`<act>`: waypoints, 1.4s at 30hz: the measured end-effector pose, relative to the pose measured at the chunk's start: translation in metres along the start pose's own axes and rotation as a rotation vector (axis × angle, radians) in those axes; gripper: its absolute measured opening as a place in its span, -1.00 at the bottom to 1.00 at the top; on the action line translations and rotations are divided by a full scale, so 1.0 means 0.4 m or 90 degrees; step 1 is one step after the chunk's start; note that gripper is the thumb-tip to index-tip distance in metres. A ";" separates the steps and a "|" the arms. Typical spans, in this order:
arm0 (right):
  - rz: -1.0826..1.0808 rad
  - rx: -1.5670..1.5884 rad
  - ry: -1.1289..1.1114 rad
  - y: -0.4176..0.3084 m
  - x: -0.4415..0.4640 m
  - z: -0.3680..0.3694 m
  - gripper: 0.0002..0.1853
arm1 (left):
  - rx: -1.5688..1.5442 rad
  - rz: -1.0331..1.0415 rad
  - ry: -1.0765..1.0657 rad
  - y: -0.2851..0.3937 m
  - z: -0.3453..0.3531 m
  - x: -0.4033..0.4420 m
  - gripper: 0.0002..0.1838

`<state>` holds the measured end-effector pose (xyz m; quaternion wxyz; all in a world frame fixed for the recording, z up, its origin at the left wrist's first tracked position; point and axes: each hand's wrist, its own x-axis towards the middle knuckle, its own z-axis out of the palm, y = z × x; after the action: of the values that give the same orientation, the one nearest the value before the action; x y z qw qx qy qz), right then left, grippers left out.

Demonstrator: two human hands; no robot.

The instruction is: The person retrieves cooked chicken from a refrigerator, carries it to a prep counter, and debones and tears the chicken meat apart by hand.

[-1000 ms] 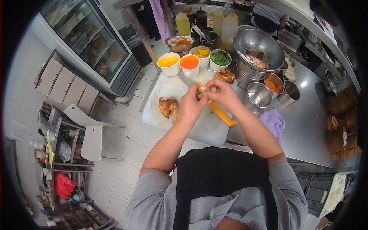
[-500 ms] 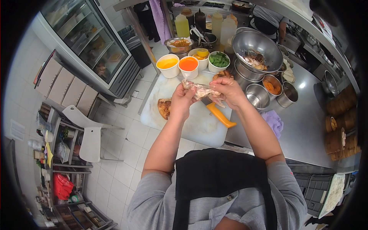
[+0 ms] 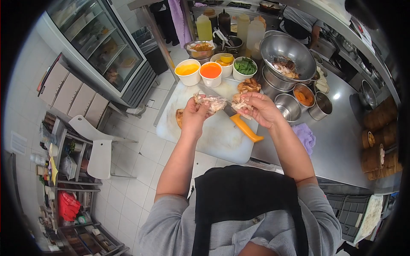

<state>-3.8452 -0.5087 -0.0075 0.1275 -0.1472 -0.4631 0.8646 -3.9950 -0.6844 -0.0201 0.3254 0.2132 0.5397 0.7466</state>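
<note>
Above the white cutting board point(image 3: 205, 143), my left hand point(image 3: 194, 116) is closed on a ragged piece of pale chicken point(image 3: 215, 103). My right hand point(image 3: 261, 110) grips a second, smaller piece of chicken point(image 3: 241, 106), and a gap separates the two. Beneath the hands lies a knife with a yellow handle point(image 3: 245, 127), its blade partly hidden. One browned chicken piece point(image 3: 249, 85) rests at the board's back right. Another browned piece point(image 3: 179, 117) sits at the left, mostly covered by my left hand.
White tubs hold yellow liquid point(image 3: 188, 71), orange liquid point(image 3: 211, 73) and green leaves point(image 3: 244, 68) behind the board. A large steel bowl point(image 3: 287, 47) with meat scraps stands on pots at the right. Nearby are a steel pot point(image 3: 287, 106), a purple cloth point(image 3: 303, 138) and squeeze bottles point(image 3: 203, 27).
The chicken that both hands held together is now in two pieces. My hands have moved apart, the left one leftward over the browned piece, uncovering the browned piece at the back right.
</note>
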 end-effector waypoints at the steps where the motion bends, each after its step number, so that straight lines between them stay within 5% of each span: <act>1: -0.008 -0.007 0.014 -0.003 -0.003 -0.002 -0.79 | -0.003 0.011 0.004 0.001 -0.002 0.000 -0.79; 5: -0.039 -0.144 0.043 -0.017 0.001 -0.010 -0.81 | -0.063 0.017 -0.013 -0.011 -0.019 0.001 -0.75; 7: -0.098 -0.655 0.217 -0.003 0.029 -0.030 -0.79 | -0.138 -0.023 -0.062 -0.007 -0.020 -0.006 -0.69; 8: -0.099 -0.654 0.208 0.016 0.045 -0.040 -0.79 | -0.136 -0.019 -0.054 -0.003 -0.018 -0.011 -0.69; 10: -0.195 -0.968 0.230 0.051 0.068 -0.057 -0.77 | -0.146 -0.035 -0.091 0.008 -0.006 -0.022 -0.61; 11: -0.121 -1.035 0.218 0.054 0.071 -0.032 -0.73 | -0.154 -0.038 -0.105 0.015 -0.003 -0.027 -0.53; 18: -0.028 -1.040 0.216 0.083 0.092 0.022 -0.70 | -0.186 -0.005 -0.125 0.023 0.002 -0.042 -0.48; 27: -0.229 -1.050 0.185 0.090 0.047 0.026 -0.87 | -0.247 -0.038 -0.028 0.006 -0.014 -0.029 -0.62; 30: -0.398 -0.854 0.217 0.040 -0.008 0.109 -0.82 | -0.216 -0.036 -0.007 0.008 -0.008 -0.030 -0.64; 32: -0.599 -0.891 0.059 0.023 -0.029 0.143 -0.79 | -0.240 -0.058 -0.022 0.008 -0.001 -0.031 -0.66; 36: -0.591 -0.913 0.134 0.043 -0.017 0.163 -0.76 | -0.215 -0.037 -0.058 0.007 0.036 -0.044 -0.67; 38: -0.432 -0.797 0.148 0.043 -0.019 0.168 -0.75 | -0.173 0.027 -0.035 0.001 0.055 -0.050 -0.67; 42: -0.385 -0.678 0.116 0.044 -0.013 0.144 -0.75 | -0.151 0.071 -0.051 -0.013 0.070 -0.057 -0.65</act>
<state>-3.8633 -0.5638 0.0088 0.3148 -0.1263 -0.8394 0.4246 -3.9591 -0.6810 -0.0153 0.3280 0.2326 0.4212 0.8129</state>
